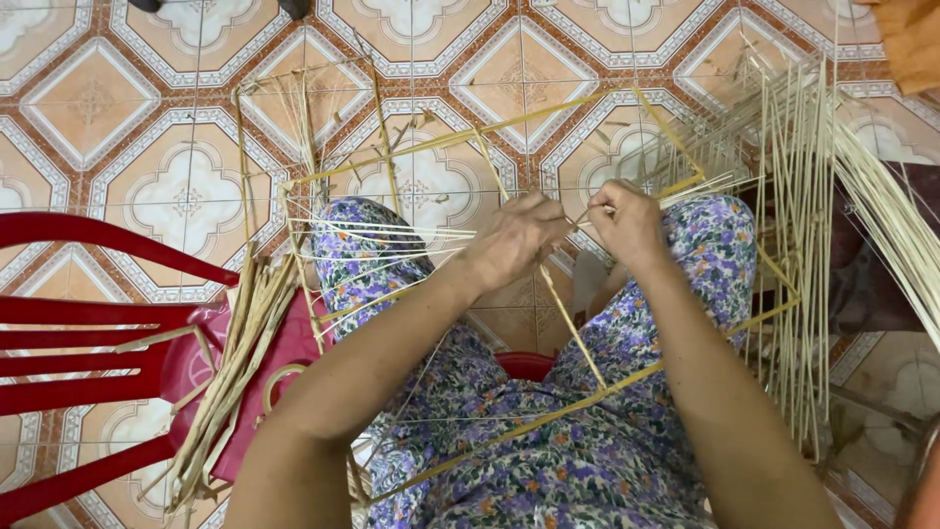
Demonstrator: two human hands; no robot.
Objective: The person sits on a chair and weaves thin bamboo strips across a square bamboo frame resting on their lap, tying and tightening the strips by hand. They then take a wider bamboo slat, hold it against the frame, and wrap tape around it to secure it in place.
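My left hand and my right hand meet above my knees, fingers closed on thin pale straw strands inside the yellow bamboo stick frame. Flat dry strips lie on the red plastic chair.

Red chair, purple floral trousers

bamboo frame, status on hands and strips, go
Left hand and right hand both pinched on one thin strip above the lap. Bamboo frame rests across the knees. Loose strips on red chair, clear of hands.
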